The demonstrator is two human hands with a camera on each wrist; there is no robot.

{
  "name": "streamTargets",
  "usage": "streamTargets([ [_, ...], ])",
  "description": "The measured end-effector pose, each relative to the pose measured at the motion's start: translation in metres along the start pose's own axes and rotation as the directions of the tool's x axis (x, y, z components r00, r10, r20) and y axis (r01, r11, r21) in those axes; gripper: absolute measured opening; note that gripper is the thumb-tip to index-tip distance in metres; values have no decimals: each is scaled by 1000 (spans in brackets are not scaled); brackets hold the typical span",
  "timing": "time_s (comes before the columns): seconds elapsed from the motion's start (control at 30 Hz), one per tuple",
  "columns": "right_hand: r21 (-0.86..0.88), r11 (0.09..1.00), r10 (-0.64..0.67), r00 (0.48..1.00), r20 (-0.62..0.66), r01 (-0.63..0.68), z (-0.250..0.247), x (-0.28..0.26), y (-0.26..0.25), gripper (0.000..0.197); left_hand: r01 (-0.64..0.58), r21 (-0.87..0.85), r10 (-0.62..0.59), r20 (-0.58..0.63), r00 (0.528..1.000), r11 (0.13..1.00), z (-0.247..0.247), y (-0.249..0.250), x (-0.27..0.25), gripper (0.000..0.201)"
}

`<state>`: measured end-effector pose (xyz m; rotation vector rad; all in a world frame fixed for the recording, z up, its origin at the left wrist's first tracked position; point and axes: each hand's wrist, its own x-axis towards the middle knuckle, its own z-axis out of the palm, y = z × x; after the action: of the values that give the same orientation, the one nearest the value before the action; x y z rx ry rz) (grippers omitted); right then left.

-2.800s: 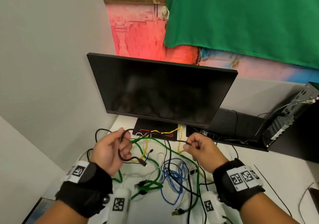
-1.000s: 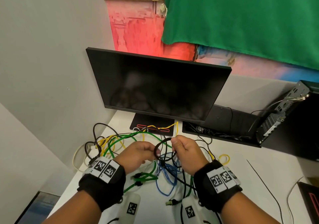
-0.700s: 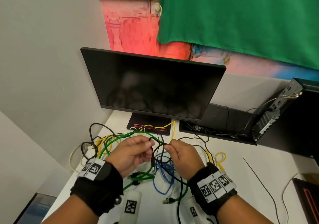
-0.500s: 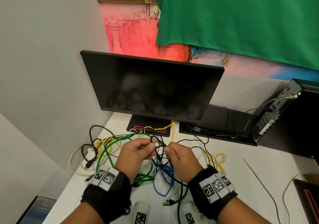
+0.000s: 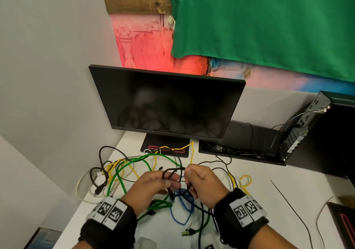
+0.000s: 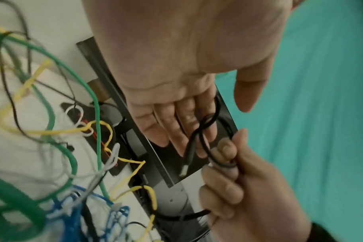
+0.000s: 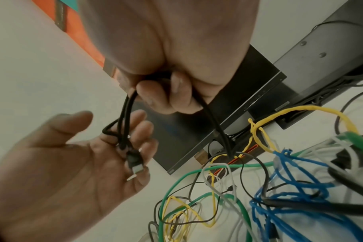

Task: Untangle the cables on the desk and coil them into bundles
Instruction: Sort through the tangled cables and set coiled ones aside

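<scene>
The big heap of green, yellow and blue cables point(image 5: 153, 172) lay tangled on the white surface point(image 5: 269, 200). Above it, the right hand point(image 5: 203, 185) gripped the thin black cable point(image 6: 199, 139), its loop draped over the straight fingers point(image 6: 176, 124) of the left hand point(image 5: 151, 187). Pulling might tighten a knot there, I think.
</scene>
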<state>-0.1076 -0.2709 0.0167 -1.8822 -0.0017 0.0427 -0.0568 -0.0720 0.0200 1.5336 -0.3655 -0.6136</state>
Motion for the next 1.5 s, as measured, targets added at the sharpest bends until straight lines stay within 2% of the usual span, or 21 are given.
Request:
streamTargets([
  [0.07, 21, 1000, 10, 1000, -16, -10, -1, 3, 0, 40, 66, -99, -65, 13, 998, 993, -2, 4, 0, 23],
  [0.1, 19, 1000, 13, 1000, -20, -12, -2, 3, 1, 41, 85, -81, -83, 26, 996, 993, -3, 4, 0, 21],
  [0.23, -19, 1000, 14, 1000, -10, -14, -6, 4, 2, 41, 97, 261, -124, 88, 988, 960, -11, 5, 1, 7],
  [0.3, -21, 1000, 15, 1000, 1, -15, -8, 3, 1, 43, 88, 307, -128, 111, 986, 948, -14, 8, 0, 25],
  [0.37, -17, 1000, 11, 1000, 6, -11, -9, 2, -1, 44, 76, 197, -102, 123, 987, 977, -14, 14, -1, 37],
  [0.47, 12, 1000, -11, 1000, 23, 11, -5, 1, -6, 43, 91, -95, -84, 71, 994, 991, -13, 20, 1, 47],
  [0.6, 69, 997, -34, 999, 9, 33, 3, 0, -12, 40, 82, -296, -48, 121, 992, 952, -6, 23, 2, 42],
  [0.67, 76, 996, -45, 999, -1, 45, 5, 0, -14, 39, 130, -296, -74, 191, 979, 946, -6, 23, -2, 38],
  [0.73, 65, 996, -54, 999, 2, 54, 6, -1, -14, 37, 165, -157, -123, 247, 961, 974, -8, 25, -4, 33],
  [0.83, 47, 998, -53, 998, 24, 51, 9, -4, -15, 36, 176, 40, -180, 263, 948, 984, -12, 30, 0, 23],
  [0.9, 31, 998, -60, 998, 31, 59, 10, -4, -17, 36, 154, 38, -159, 260, 952, 987, -14, 33, 1, 17],
  [1.0, 10, 994, -106, 993, 49, 106, 9, -4, -21, 35, 127, -168, -90, 208, 974, 978, -14, 34, -1, 18],
  [1.1, -16, 986, -165, 986, 29, 166, 11, -2, -27, 30, 203, -432, -137, 178, 974, 879, -9, 38, -2, 29],
  [1.2, -60, 972, -227, 974, 3, 227, 13, -1, -32, 29, 323, -487, -244, 220, 945, 811, -2, 41, -5, 38],
  [1.27, -74, 967, -246, 969, 0, 245, 16, -2, -33, 28, 361, -510, -283, 226, 932, 781, 1, 40, -7, 39],
  [1.4, -57, 971, -231, 973, -3, 231, 21, 0, -28, 27, 293, -579, -197, 224, 954, 761, -4, 35, -9, 35],
  [1.5, -127, 985, -116, 993, -11, 113, 2, 7, -15, 17, 173, -670, -103, 142, 984, 722, -32, 42, -9, 36],
])
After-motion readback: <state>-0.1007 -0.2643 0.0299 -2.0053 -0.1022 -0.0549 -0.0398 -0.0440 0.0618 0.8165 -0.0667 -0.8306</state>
